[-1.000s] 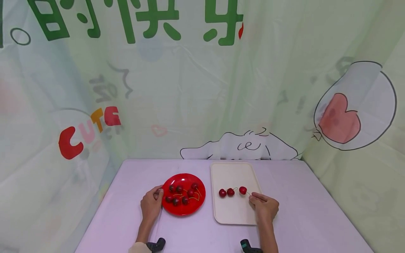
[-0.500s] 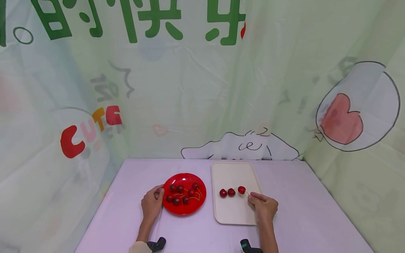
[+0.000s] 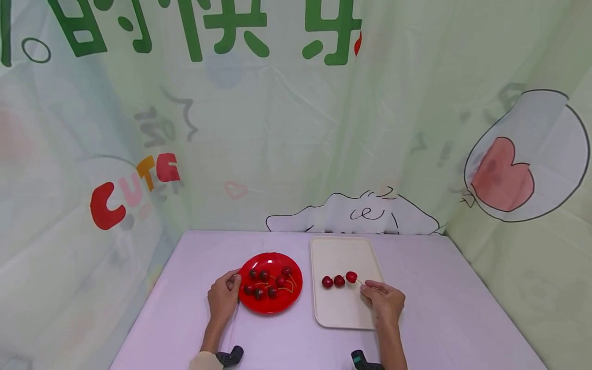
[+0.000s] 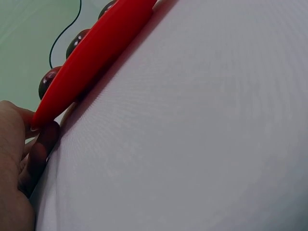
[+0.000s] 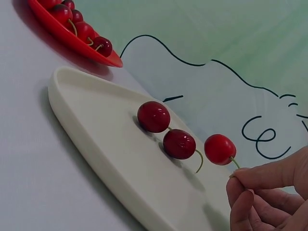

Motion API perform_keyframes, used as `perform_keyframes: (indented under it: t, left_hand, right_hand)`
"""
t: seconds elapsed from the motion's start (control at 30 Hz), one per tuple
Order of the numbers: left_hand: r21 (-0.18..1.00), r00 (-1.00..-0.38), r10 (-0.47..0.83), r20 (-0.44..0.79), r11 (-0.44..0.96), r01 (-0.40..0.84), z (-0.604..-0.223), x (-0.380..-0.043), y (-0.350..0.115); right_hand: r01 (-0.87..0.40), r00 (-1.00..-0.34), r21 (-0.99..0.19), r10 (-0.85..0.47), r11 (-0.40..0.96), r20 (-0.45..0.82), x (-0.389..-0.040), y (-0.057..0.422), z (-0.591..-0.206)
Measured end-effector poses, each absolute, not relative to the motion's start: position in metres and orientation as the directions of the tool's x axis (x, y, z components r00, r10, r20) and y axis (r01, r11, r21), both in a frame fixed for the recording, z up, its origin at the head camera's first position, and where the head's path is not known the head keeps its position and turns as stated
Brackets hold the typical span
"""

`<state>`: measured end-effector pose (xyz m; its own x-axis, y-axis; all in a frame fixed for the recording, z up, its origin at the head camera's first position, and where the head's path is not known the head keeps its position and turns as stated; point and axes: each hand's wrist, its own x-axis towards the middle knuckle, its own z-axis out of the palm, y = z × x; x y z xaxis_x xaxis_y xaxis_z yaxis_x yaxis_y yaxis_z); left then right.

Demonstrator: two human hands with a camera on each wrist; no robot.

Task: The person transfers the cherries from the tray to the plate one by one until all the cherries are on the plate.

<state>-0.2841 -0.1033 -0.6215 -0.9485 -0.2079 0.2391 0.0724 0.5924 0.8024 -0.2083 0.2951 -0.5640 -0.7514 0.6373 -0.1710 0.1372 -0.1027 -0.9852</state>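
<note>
- Red and glossy, a round plate (image 3: pixel 271 307) sits on the pale lilac surface (image 3: pixel 277 344), bearing seven dark cherries (image 3: pixel 259 293), several with stems showing.
- The left hand (image 3: pixel 223 298) grips the plate's near-left edge; its fingers are drawn in close, the rim caught between them.
- Just right of the plate, and apart from it, lies a cream tray (image 3: pixel 344 312), rectangular with rounded corners.
- The right hand (image 3: pixel 386 302) is at the tray's right side, its fingertips brought together in a pinch on a thin green stem (image 5: pixel 235 163).
- From that stem a bright red cherry (image 5: pixel 220 149) is held above the tray, clear of the others there.
- Two darker cherries, one on the left (image 5: pixel 154 117) and one beside it (image 5: pixel 179 144), rest on the tray close together; whether they touch, I cannot tell.
- Dark devices (image 3: pixel 230 355) show at both wrists, with a beige sleeve (image 3: pixel 205 361) at the left.
- Behind hangs a pale green curtain (image 3: pixel 296 139) printed with green characters and a heart balloon.
</note>
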Motion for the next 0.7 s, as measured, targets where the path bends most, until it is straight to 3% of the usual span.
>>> perform_keyframes:
  t: [0.7]
  left_hand:
    - [0.804, -0.951, -0.202, 0.233, 0.59, 0.072, -0.616, -0.282, -0.102]
  right_hand:
    - [0.151, -0.787, -0.988, 0.601, -0.031, -0.139, -0.216, 0.277, -0.559]
